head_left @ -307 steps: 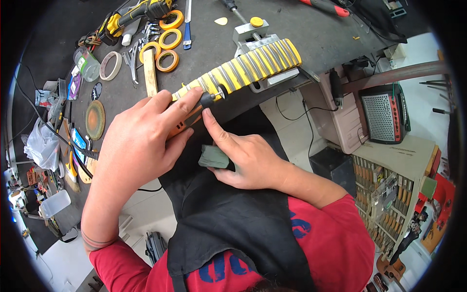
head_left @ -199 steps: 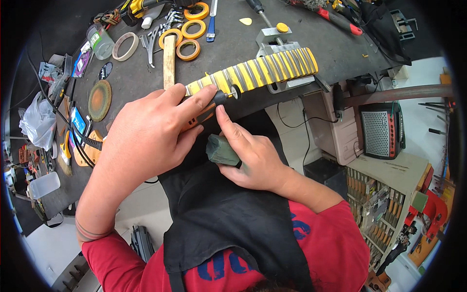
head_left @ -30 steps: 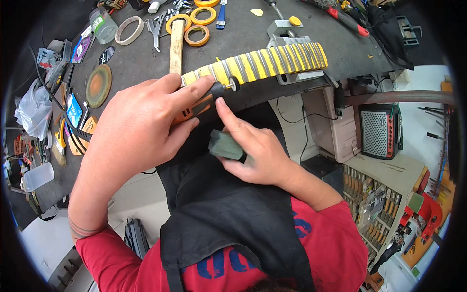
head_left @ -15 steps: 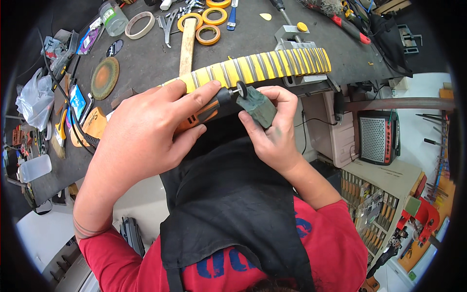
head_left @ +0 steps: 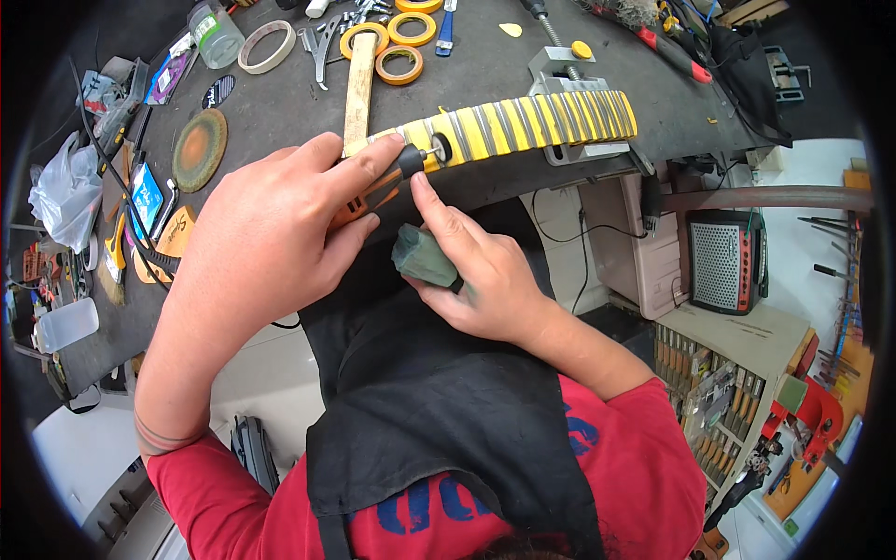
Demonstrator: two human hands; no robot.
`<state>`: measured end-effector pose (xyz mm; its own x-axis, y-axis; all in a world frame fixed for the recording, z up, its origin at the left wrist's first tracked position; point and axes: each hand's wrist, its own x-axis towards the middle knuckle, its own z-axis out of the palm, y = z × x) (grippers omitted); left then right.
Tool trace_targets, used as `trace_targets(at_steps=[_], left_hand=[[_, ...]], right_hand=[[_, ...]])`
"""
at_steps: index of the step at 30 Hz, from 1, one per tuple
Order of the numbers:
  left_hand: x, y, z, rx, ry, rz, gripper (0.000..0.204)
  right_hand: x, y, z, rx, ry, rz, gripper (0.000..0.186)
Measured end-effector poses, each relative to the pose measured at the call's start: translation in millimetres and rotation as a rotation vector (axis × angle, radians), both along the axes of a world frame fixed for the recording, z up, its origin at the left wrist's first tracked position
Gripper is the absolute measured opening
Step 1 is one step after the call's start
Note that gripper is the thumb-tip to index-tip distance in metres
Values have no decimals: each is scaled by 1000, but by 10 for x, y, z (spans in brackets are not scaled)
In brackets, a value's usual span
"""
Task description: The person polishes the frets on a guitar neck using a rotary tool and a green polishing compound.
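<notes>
My left hand (head_left: 271, 224) grips an orange and black rotary tool (head_left: 383, 191), its small dark disc (head_left: 441, 147) at or just in front of a long curved strip (head_left: 523, 117) striped with yellow tape and silver bars. Just to the right, my right hand (head_left: 490, 285) holds a rough green block (head_left: 420, 254) low over the black apron (head_left: 420, 373), index finger reaching up to touch the tool's nose. The strip rests on a metal vise (head_left: 565, 70) at its right part, with a pale wooden stick (head_left: 359, 84) behind its left part.
The dark bench (head_left: 653, 112) holds tape rolls (head_left: 411, 28), a jar (head_left: 213, 35), a round disc (head_left: 200, 149), a plastic bag (head_left: 65, 201) and cables. A pipe (head_left: 765, 196) crosses at right, near an amplifier (head_left: 719, 261) and a cabinet of files (head_left: 719, 383).
Half a second ago the green block was up against the tool's disc. My right hand has since lowered it leftward and put its index finger on the tool, which moved slightly up.
</notes>
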<state>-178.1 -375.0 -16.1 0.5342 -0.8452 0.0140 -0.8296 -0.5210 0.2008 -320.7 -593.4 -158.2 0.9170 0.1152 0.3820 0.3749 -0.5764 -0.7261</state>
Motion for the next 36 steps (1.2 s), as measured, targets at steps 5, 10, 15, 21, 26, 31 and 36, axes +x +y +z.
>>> trace_targets(at_steps=[5, 10, 15, 21, 26, 31, 36], left_hand=[[-22, 7, 0, 6, 15, -33, 70], [-35, 15, 7, 16, 31, -49, 69], [-35, 8, 12, 14, 27, -41, 69], [43, -18, 20, 10, 5, -6, 69], [150, -46, 18, 3, -20, 8, 66], [220, -69, 8, -6, -46, 19, 65], [258, -88, 17, 5, -39, 34, 65]], right_hand=[[-116, -24, 12, -31, 87, 41, 127], [-157, -16, -14, -40, 100, 56, 128], [-147, -20, -10, -29, 110, 66, 128], [23, -13, -3, 2, 23, 43, 130], [150, -1, 45, 34, 47, 42, 129], [231, -23, 91, 41, 110, 58, 131], [278, -35, 111, 55, 118, 63, 131]])
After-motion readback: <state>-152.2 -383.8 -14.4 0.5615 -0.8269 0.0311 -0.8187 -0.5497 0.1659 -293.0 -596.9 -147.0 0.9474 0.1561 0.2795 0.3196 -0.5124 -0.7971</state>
